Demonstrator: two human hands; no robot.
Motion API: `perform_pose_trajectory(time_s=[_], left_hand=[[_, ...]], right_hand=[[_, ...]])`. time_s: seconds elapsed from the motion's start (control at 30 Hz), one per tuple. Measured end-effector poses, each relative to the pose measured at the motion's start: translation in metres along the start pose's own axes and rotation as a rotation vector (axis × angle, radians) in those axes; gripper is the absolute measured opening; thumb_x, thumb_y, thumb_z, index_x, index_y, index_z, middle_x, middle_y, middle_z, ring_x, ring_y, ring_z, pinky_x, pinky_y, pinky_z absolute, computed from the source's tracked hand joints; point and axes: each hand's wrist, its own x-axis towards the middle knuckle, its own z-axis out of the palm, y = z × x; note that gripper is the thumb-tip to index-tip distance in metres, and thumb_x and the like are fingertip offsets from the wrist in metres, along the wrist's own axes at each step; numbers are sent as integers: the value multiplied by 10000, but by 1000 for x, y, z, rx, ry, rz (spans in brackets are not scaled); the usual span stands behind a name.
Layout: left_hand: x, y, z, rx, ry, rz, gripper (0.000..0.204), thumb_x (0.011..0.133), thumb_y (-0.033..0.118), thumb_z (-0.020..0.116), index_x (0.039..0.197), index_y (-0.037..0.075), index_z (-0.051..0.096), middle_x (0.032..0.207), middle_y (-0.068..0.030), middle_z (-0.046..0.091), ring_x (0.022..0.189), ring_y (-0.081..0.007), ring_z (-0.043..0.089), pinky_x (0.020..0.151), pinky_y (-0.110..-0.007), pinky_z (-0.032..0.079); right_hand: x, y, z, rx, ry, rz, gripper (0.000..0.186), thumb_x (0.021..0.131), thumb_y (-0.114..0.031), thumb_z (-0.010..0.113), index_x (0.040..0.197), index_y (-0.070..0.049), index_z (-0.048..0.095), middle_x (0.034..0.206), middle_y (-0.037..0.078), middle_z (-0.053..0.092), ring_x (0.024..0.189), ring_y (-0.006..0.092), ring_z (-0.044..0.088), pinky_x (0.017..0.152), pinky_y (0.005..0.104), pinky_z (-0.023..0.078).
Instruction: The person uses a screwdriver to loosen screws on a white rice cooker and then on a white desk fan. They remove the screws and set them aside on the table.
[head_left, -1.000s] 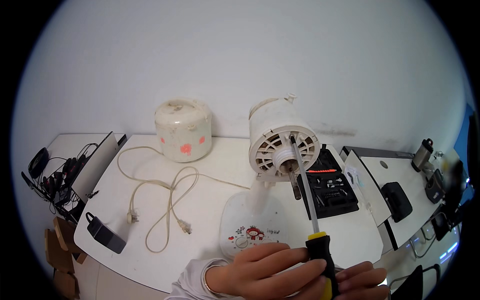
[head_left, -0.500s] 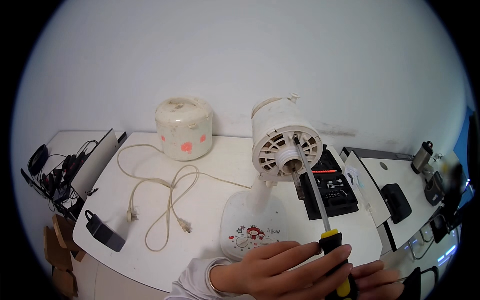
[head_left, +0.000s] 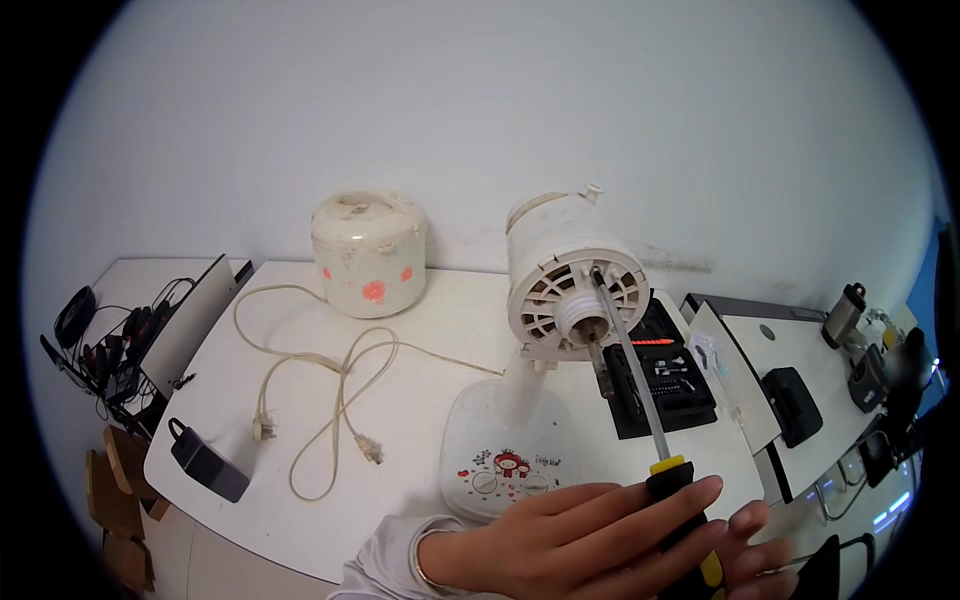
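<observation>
A long-shafted screwdriver (head_left: 686, 505) with a black and yellow handle slants up to the front of a white fan motor housing (head_left: 572, 225). Its tip is inside a hole near the housing's upper right. My left hand (head_left: 570, 540), with a bracelet at the wrist, lies along the handle, fingers pressed against it. On the handle's other side, my right hand (head_left: 757, 560) shows only partly, its fingers bent at the handle and slightly blurred. The bare motor shaft (head_left: 600, 370) juts from the ribbed collar. Below the housing, the fan's white base (head_left: 510, 440) has cartoon prints and knobs.
A white rice cooker (head_left: 370, 255) stands near the wall. A pale power cord (head_left: 345, 400) lies looped across the white table (head_left: 400, 520). Behind the screwdriver is a black tool case (head_left: 665, 400). A black adapter-like box (head_left: 208, 462) sits at the left edge.
The handle has turned, its yellow part shifting right. My left fingers have slid along it to the right, and my right fingers have curled in closer. The screwdriver tip stays in the hole.
</observation>
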Motion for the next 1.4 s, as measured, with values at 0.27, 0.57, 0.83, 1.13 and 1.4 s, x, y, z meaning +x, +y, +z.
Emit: perform_pose_trajectory(time_s=[0.27,0.57,0.83,1.13,1.4], left_hand=[[-7,-7,11,-32,78,49,277,894,251,481,1084,96,610,1120,-108,586,603,-131,544,518,-218,445],[11,10,-12,-164,-205,-267,280,767,55,643,1044,99,635,1078,-84,607,661,-128,610,634,-233,524],[-1,-4,7,-33,103,-3,298,784,84,594,1081,72,618,1098,-89,595,614,-147,560,525,-233,462],[-2,-6,9,-51,104,20,286,809,89,573,1091,63,609,1106,-98,591,647,-155,587,536,-234,472],[0,-2,9,-111,41,-14,326,797,108,558,1110,19,585,1110,-123,587,678,-173,606,552,-249,480]], right_hand=[[-15,-16,-9,34,-5,222,515,781,-113,656,1211,-328,467,995,114,478,921,293,493,715,345,461],[-10,-2,-21,135,-255,63,240,875,-240,525,1114,-218,502,997,78,552,1015,283,539,946,399,451],[-7,4,-28,124,-336,-38,225,871,-229,527,1093,-207,498,1011,61,554,1008,277,543,937,405,454],[-10,-4,-20,242,-276,51,335,846,-122,564,1147,-250,493,1094,85,491,1018,295,547,919,425,441],[-18,-4,-11,167,-136,40,524,804,-22,600,1217,-309,453,1124,83,430,1015,301,539,830,415,453]])
